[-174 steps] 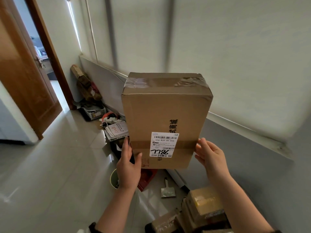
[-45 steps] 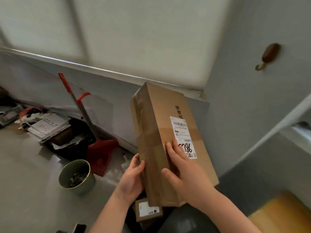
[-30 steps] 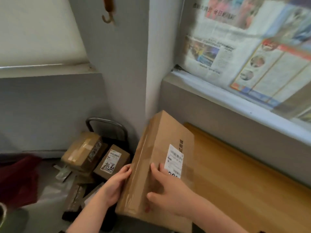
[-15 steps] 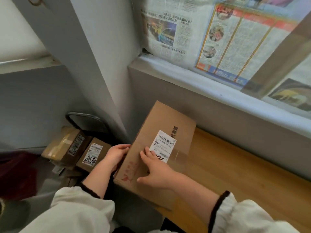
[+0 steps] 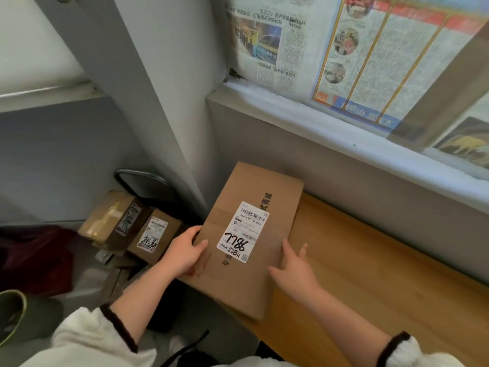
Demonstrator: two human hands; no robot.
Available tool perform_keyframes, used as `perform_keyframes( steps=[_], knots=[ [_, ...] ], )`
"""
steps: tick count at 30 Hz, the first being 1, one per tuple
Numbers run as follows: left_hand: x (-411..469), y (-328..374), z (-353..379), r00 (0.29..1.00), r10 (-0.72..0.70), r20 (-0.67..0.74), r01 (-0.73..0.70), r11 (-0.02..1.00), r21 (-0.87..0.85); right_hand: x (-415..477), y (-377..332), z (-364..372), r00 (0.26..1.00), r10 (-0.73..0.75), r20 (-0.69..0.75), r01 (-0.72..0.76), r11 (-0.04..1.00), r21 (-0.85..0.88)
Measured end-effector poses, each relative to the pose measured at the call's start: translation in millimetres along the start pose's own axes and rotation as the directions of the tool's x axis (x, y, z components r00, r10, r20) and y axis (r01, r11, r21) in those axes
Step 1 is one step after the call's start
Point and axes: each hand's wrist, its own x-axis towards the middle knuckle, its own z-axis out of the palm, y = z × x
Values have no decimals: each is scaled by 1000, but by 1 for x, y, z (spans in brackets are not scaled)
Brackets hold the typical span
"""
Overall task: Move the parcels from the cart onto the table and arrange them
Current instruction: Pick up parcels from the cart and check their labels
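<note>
The left hand grips the left edge of the flat brown cardboard box, thumb on top. The right hand lies loose against its right edge, fingers straight and spread. The box (white label up, "7786" in black marker) lies flat on the left end of the light wooden table, close to the grey pillar. Lower left, two smaller cardboard parcels sit by the cart's black metal handle.
</note>
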Motion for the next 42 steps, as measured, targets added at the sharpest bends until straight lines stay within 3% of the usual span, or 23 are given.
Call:
perform_keyframes(
  steps=[2,5,14,42],
  knots=[
    [4,7,3,999,31,-9,-30,999,26,4,-1,0,999,2,38,-5,997,71],
    [22,24,3,998,63,-12,-62,997,50,13,-11,3,1000,-18,-24,20,993,118],
    [62,60,7,1000,28,-14,-26,994,105,36,-25,-15,996,31,-88,-16,986,169],
    [92,62,0,996,84,-19,-82,991,103,49,-45,1,980,151,-131,-139,985,100]
  ],
)
